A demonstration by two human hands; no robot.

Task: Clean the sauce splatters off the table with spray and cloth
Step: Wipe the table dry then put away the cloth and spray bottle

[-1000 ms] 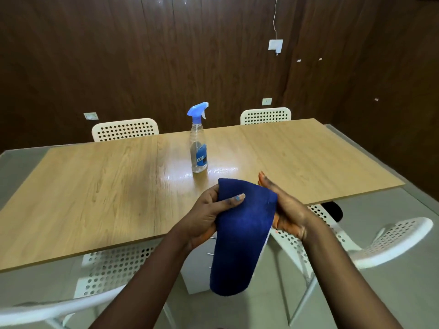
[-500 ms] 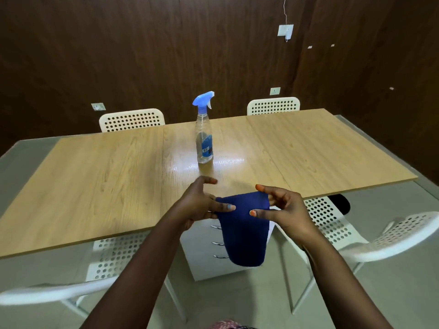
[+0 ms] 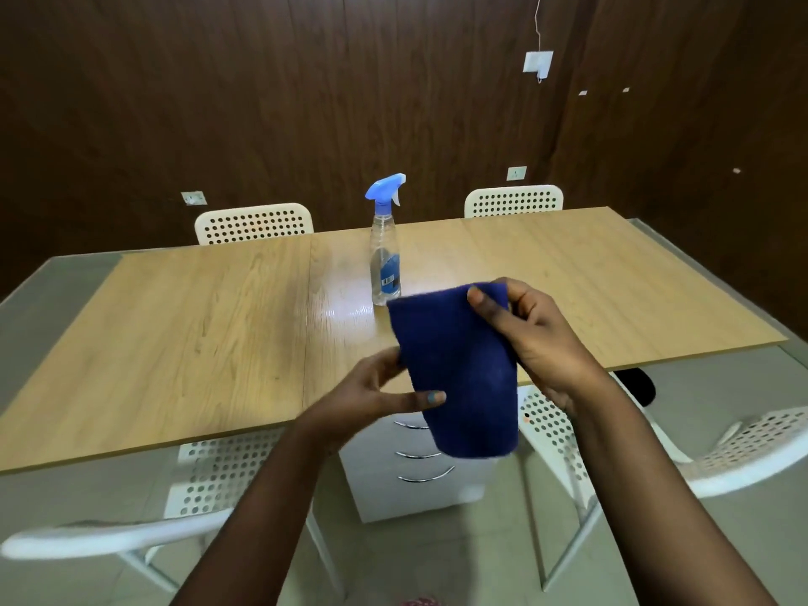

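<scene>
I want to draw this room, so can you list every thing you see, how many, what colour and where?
Clear plastic spray bottle: one, blue trigger top, upright mid-table.
Dark blue cloth: one, held over the table's near edge.
Light wooden table: one, centre.
White perforated chairs: four, two behind the table, two in front.
White drawer unit: one, silver handles, under the table.
Left hand: one, pinching the cloth's side.
Right hand: one, gripping the cloth's top.

Right hand (image 3: 535, 338) raised, fingers (image 3: 483, 304) pinching, left hand (image 3: 371, 398) lower, gripping
</scene>
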